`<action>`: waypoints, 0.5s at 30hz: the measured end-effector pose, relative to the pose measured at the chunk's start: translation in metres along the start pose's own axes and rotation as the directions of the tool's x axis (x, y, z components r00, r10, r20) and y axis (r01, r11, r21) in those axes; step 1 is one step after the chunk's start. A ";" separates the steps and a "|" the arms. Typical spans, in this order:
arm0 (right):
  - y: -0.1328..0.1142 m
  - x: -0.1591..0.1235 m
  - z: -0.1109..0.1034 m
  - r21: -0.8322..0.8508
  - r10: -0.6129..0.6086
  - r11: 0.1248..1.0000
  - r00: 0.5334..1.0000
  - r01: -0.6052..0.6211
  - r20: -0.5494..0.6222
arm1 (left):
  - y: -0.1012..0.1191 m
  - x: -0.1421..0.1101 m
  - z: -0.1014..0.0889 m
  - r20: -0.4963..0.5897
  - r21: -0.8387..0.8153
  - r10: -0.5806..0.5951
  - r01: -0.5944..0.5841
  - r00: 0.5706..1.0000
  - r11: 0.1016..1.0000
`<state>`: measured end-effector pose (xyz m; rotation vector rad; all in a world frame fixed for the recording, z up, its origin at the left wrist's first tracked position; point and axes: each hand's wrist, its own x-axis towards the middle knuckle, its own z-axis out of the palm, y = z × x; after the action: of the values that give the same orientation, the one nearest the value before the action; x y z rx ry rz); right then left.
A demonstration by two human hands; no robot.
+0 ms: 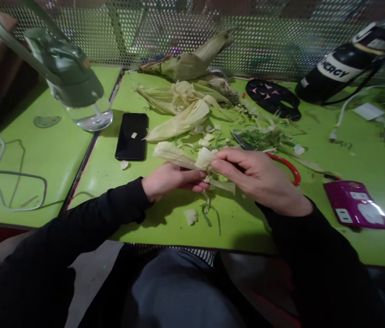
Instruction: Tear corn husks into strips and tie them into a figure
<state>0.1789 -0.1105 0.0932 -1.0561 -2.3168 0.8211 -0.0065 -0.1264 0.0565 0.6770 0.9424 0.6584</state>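
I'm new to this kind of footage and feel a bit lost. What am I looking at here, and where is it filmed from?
There is no machine here: a person works with two bare hands. The single picture comes from a camera worn on the head, looking forward and down. On the green table lie pale leaves that look like corn husks, a phone, a red handle, probably of scissors, and a purple socket block. A green-topped bottle stands on the left, a black bottle on the far right. The left hand holds a pale husk strip; the right hand pinches a whitish piece beside it.
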 end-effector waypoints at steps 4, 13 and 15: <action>0.007 -0.001 -0.002 -0.042 0.003 0.999 0.999 -0.001 0.041 | 0.000 0.000 -0.006 0.097 -0.044 0.087 -0.083 0.991 0.996; 0.006 -0.001 0.001 -0.126 0.008 0.992 1.000 -0.006 0.011 | -0.001 0.000 -0.008 0.133 -0.012 0.143 -0.143 0.981 0.990; 0.008 -0.001 0.004 -0.166 -0.019 0.986 1.000 0.017 -0.009 | -0.003 0.000 -0.007 0.099 0.023 0.122 -0.124 0.988 0.992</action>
<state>0.1809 -0.1083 0.0849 -1.1040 -2.4154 0.6225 -0.0120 -0.1268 0.0517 0.7908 0.8261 0.7155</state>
